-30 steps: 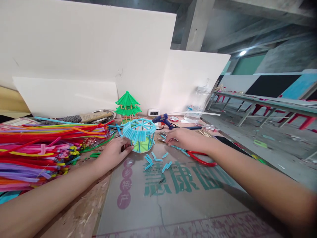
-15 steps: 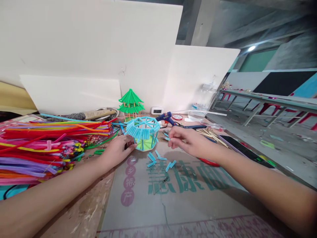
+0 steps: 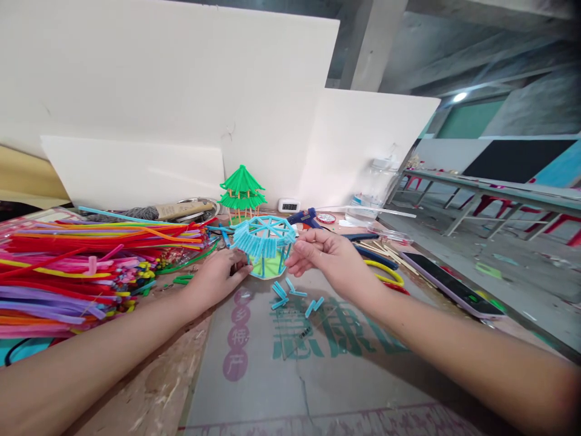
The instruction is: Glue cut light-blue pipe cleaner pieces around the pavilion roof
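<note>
A small model pavilion (image 3: 258, 242) of light blue pipe cleaner pieces stands on a round green base; strips cover the left and front of its roof frame, while spokes show at the back. My left hand (image 3: 223, 269) is closed on the left edge of the model near its base. At the roof's right edge, my right hand (image 3: 315, 254) pinches a short blue pipe cleaner piece, mostly hidden by the fingers. Several cut blue pieces (image 3: 281, 297) lie on the mat just in front of the model.
Bundles of coloured pipe cleaners (image 3: 91, 272) fill the left side. Behind stand a green tree-like tiered model (image 3: 242, 191), a white timer (image 3: 287, 205) and a blue glue gun (image 3: 305, 217). To the right lie yellow-handled scissors (image 3: 385, 272), wooden sticks (image 3: 385, 251) and a phone (image 3: 449, 283).
My right hand has moved left, bringing its blue piece from beside the model to the roof's right edge. My left hand stays on the model. The view has shifted slightly.
</note>
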`<state>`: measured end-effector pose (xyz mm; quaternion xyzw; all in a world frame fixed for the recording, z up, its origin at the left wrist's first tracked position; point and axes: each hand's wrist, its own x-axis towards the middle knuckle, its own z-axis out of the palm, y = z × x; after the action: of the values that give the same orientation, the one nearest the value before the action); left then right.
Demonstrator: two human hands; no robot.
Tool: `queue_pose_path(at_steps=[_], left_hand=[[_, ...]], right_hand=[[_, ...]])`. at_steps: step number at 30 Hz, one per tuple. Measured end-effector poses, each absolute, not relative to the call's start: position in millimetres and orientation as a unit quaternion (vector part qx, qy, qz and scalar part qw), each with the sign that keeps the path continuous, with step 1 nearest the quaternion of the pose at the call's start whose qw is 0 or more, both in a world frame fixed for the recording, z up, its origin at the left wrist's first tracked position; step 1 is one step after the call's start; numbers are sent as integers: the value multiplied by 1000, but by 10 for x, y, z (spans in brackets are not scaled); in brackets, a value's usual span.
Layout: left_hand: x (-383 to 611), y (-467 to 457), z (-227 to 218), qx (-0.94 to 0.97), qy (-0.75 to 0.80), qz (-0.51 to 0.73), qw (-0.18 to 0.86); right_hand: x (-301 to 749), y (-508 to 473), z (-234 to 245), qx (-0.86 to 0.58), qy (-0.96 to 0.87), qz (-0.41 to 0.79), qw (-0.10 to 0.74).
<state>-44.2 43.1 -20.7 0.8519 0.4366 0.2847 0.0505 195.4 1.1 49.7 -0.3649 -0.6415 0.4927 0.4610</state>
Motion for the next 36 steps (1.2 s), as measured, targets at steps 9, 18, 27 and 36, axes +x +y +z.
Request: queue_pose_path(at_steps=[9, 18, 27, 36], left_hand=[[-443, 422, -191, 857, 430, 281, 50], [-429, 418, -183, 859, 433, 271, 42], [-403, 378, -152, 861, 444, 243, 45], [-415, 393, -179, 864, 437, 250, 31]], right_hand=[[1871, -27, 150, -353, -633, 457, 516], [1795, -13, 174, -359, -631, 439, 529], [1777, -21, 127, -382, -634, 432, 515], [1768, 7, 109, -388, -631, 453, 496]])
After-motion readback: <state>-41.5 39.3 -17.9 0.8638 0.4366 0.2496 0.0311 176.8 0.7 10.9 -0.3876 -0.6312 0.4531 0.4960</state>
